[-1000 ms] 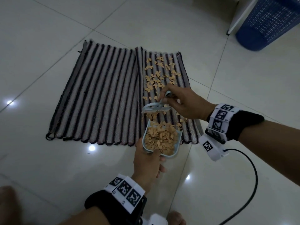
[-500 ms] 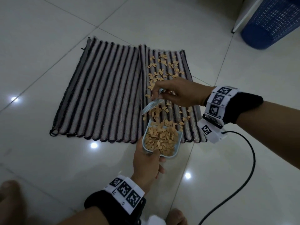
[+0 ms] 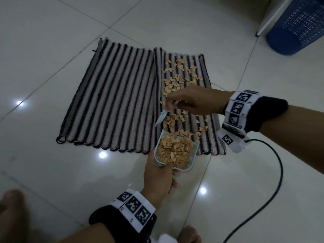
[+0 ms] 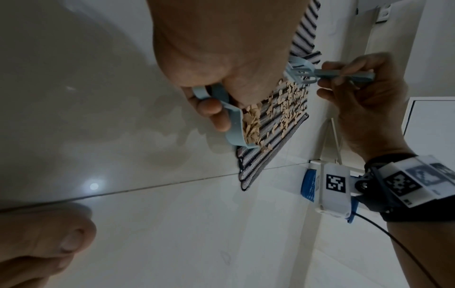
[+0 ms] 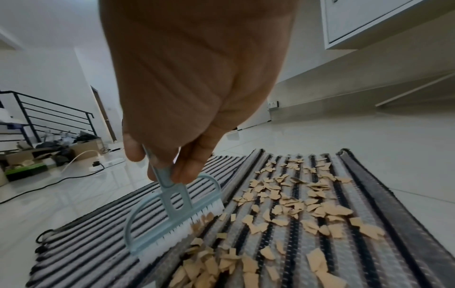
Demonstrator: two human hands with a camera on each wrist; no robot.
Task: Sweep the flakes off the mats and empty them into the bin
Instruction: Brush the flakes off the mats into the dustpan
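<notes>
Two striped mats lie side by side on the tile floor, the left mat [image 3: 112, 95] bare, the right mat [image 3: 209, 130] strewn with tan flakes [image 3: 177, 81]. My left hand [image 3: 157, 178] grips a light-blue dustpan [image 3: 192, 160] heaped with flakes, its mouth at the right mat's near edge. My right hand [image 3: 192, 100] pinches the handle of a small blue brush [image 5: 169, 210]. Its white bristles rest on the mat's left side among flakes [image 5: 290, 210], just beyond the pan. The brush [image 4: 300, 72] also shows above the dustpan [image 4: 234, 126].
A blue mesh bin [image 3: 298, 23] stands at the far right beside a white cabinet edge. A black cable [image 3: 270, 186] loops over the floor by my right wrist. Bare feet [image 3: 12, 207] are at the bottom. Boxes and a stair railing [image 5: 49, 117] lie far left.
My right hand has drawn the brush back up the mat, away from the pan's mouth, and tilted it down onto the flakes. The left hand and dustpan have stayed put.
</notes>
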